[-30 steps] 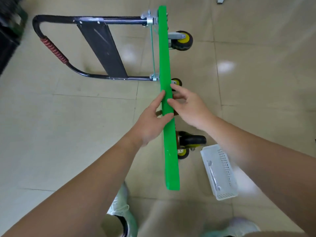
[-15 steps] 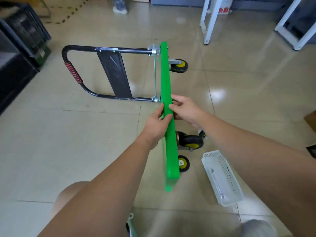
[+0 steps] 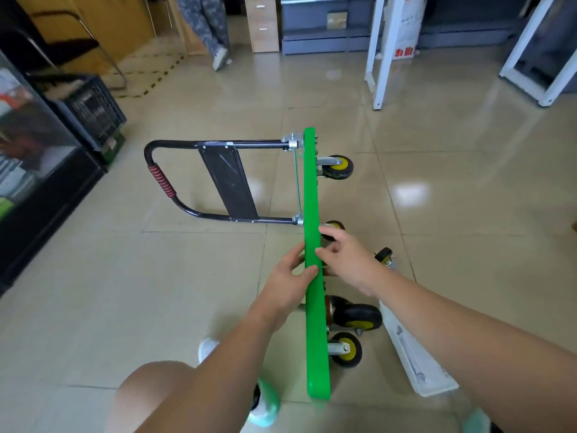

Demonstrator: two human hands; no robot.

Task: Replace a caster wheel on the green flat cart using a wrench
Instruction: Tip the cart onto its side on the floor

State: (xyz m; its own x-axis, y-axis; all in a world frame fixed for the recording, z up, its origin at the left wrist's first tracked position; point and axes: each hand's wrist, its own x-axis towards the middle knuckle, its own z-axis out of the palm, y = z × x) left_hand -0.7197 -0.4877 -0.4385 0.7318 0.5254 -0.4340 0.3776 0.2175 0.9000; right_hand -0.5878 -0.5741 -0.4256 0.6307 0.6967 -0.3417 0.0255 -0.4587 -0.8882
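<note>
Gripping the green cart mid-frame, the left hand props it on edge, baring its casters; the right hand hovers alongside, fingers slack.

Pretty bright and even indoors, nothing murky. The glossy beige tile floor throws back two white glare blobs: the stronger one is right of the bright green flat cart deck, a fainter one left of it (overhead lamps, going by the reflections). Shadows are soft and small, just smudges under the black-and-yellow rubber caster wheels right of the deck. Fisheye bends everything far left and far right of the deck, and the tile lines curve. Stuff nearest the lens, around the deck's near end, is soft and smeary. Far beyond the deck, detail goes mushy.
</note>
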